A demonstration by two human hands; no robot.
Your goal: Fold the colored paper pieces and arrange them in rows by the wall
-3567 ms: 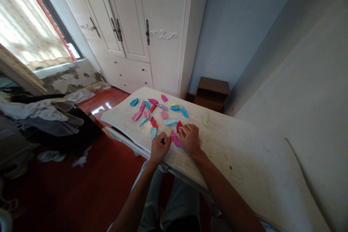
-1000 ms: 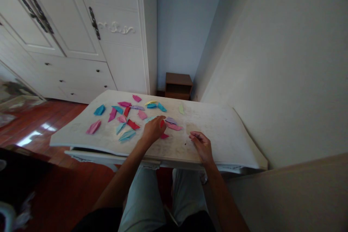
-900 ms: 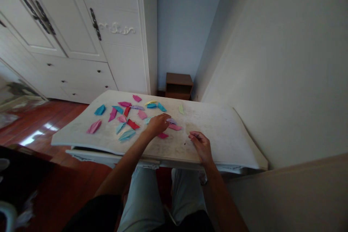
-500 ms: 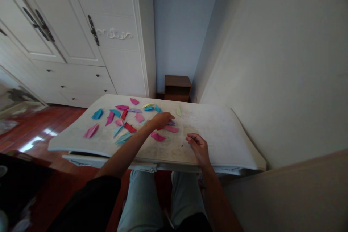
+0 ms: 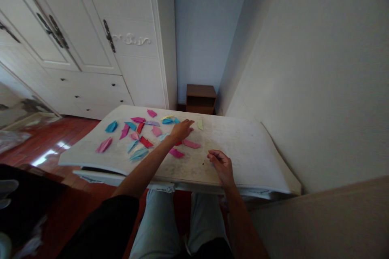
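Observation:
Several folded paper pieces in pink, red, blue, teal, purple and yellow lie scattered on a white table. My left hand stretches far over the table, fingers apart, resting near a red piece and a pink piece, short of a pale green piece. A magenta piece lies just behind my left forearm. My right hand rests near the table's front edge with its fingers loosely curled; nothing shows in it. A pink piece lies alone at the far left.
A white wardrobe with drawers stands beyond the table. A small brown nightstand sits in the corner. A white wall runs along the table's right side. Red wooden floor lies to the left.
My left hand has reached farther forward across the table, past the red and pink pieces toward the green one. My right hand has stayed near the front edge.

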